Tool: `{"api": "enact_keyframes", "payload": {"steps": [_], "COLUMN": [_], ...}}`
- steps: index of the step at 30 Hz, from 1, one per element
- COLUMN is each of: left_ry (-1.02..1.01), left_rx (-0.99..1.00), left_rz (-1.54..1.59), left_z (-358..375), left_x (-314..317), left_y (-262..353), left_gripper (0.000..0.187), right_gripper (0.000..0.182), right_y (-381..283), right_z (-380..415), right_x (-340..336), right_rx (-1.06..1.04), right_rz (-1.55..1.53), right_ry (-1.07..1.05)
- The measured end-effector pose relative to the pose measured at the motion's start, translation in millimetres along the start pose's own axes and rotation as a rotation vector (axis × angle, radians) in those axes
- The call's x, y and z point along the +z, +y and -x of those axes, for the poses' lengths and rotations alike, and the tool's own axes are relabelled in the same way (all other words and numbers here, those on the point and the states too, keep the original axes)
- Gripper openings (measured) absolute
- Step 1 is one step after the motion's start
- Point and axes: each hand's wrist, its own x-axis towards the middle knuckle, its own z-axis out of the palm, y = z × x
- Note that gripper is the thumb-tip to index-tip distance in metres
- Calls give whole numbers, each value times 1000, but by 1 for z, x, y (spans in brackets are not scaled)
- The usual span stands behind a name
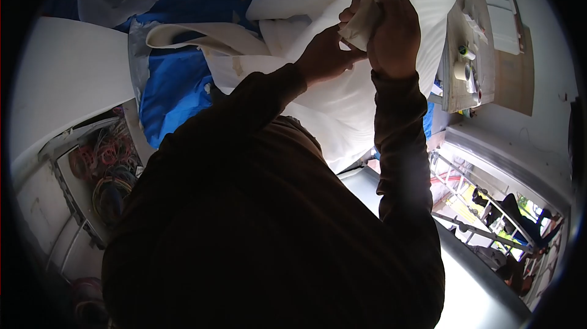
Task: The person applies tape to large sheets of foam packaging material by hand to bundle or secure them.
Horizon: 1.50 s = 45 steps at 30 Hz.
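A large white flexible sheet [342, 103] hangs in loose folds before me, and one end curls into a loop at the left. My right hand [398, 32] is raised near the top, closed round a bunched, off-white piece of sheet material [365, 17]. Close beside it, my left hand [328, 55] grips the lower edge of that same piece, its thumb reaching toward the right palm. Whether this piece belongs to the large sheet cannot be made out. Shadow hides some of the fingertips.
Blue sheeting [174, 84] lies behind the white sheet. A wooden shelf [454, 87] at the right carries tape rolls [461, 71] and small items. Coiled cables [110, 188] fill an opening at left. Lower right, a person [516, 216] is near a metal ladder [483, 234].
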Motion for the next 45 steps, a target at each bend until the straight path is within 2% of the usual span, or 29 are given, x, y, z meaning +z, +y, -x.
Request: {"api": "enact_keyframes", "payload": {"steps": [2,3,4,5,6,8,9,10,13,14,16,18,20,21,22,24,25,26,27,32,34,36,37,38,39,40,41,43,45], "left_ry": [36,88,90,-31,-154,-156,-178,-198,-206,-199,61,64,111,9,5,-44,-108,-117,-77,85,77,105,73,47,-8,4,11,97,72], "left_rx": [-1,117,120,70,17,7,-1,-6,-72,-56,132,10,122,15,16,-48,-79,-80,42,375,378,475,400,324,278,346,396,433,295], "left_rz": [25,56,54,-75,-204,-203,-233,-265,-199,-147,-53,1,153,77,74,83,-14,-17,-85,-382,-353,-552,-585,-621,-634,-584,-537,-402,-349], "left_z": [-14,-13,-13,-9,-4,8,14,16,13,11,0,-21,-58,-61,-63,-63,-60,-58,-55,-68,-67,-76,-82,-85,-78,-73,-59,-49,-43], "left_x": [3,6,5,-2,-7,-6,-6,-4,-1,0,15,18,37,33,36,44,46,47,51,46,42,40,34,25,14,10,12,31,41], "left_y": [-6,-6,-8,-1,3,-5,-12,-17,-22,-23,-10,28,15,25,21,23,22,20,16,-11,-9,-19,-50,-82,-88,-86,-85,-84,-46], "left_gripper": [52,39,39,33,30,30,32,35,34,41,62,87,72,52,52,31,24,24,25,18,13,12,12,13,11,12,12,17,17], "right_gripper": [21,18,15,13,13,23,29,30,29,29,29,28,25,25,25,22,20,19,23,28,28,26,32,28,25,25,26,34,45], "right_y": [5,7,7,-2,-7,-36,-40,-60,-80,-74,-58,-51,-40,-46,-61,-76,-81,-87,-89,-102,-114,-126,-153,-173,-196,-213,-228,-228,-197], "right_z": [-3,-5,-9,-14,-25,-40,-65,-59,-53,-55,-57,-34,-23,-13,-4,-5,-7,-9,-14,11,17,34,49,68,91,112,133,164,186], "right_x": [-1,-6,-12,-20,-36,-65,-118,-99,-99,-109,-123,-65,-50,-34,-14,-6,-15,-34,-78,-90,-138,-146,-188,-208,-223,-241,-268,-325,-388], "right_rx": [17,-160,-337,-366,-528,-416,-314,-368,-435,-435,-340,-284,-219,-218,-257,-332,-345,-362,-256,-296,-374,-531,-576,-742,-934,-1039,-1046,-835,-497], "right_rz": [-34,211,455,467,692,282,-120,-32,-45,-44,-130,-107,-326,-329,-358,-399,-439,-480,-430,-474,-392,67,18,155,430,698,915,1324,1758], "right_ry": [-21,-28,-33,10,114,212,129,324,332,334,199,212,-110,-107,-61,119,106,94,-221,1,-96,339,120,271,553,791,971,1197,1104]}}
